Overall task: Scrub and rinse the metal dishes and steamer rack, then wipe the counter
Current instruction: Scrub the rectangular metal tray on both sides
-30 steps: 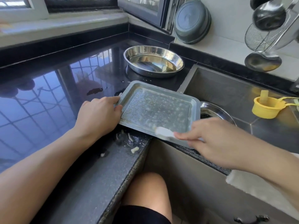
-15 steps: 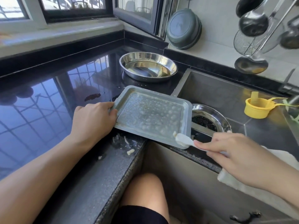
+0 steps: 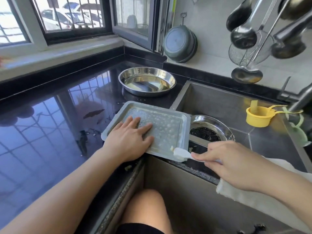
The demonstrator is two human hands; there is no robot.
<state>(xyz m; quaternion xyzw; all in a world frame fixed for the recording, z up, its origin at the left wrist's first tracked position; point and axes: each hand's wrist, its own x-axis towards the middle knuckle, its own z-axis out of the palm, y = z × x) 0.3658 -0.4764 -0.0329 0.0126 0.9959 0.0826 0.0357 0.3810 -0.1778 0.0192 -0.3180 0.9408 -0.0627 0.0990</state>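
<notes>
The rectangular metal tray sits on the counter corner with its right end hanging over the sink, its floor still crusted with pale residue. My left hand lies flat on the tray, fingers straight and spread, pressing it down. My right hand pinches the handle of a white scraper, whose blade rests on the tray's near right corner, a lump of scrapings just beside it.

Right of the tray, down in the sink, is a round metal dish with dark matter in it; behind the tray on the counter stands a clean round pan. A yellow cup is farther right of the tray.

The risk, I think: the overhanging end could tip or skid if I scrape hard, flinging scraps onto the counter.

Half a second ago my left hand gripped the tray's left rim; now it presses flat inside.
</notes>
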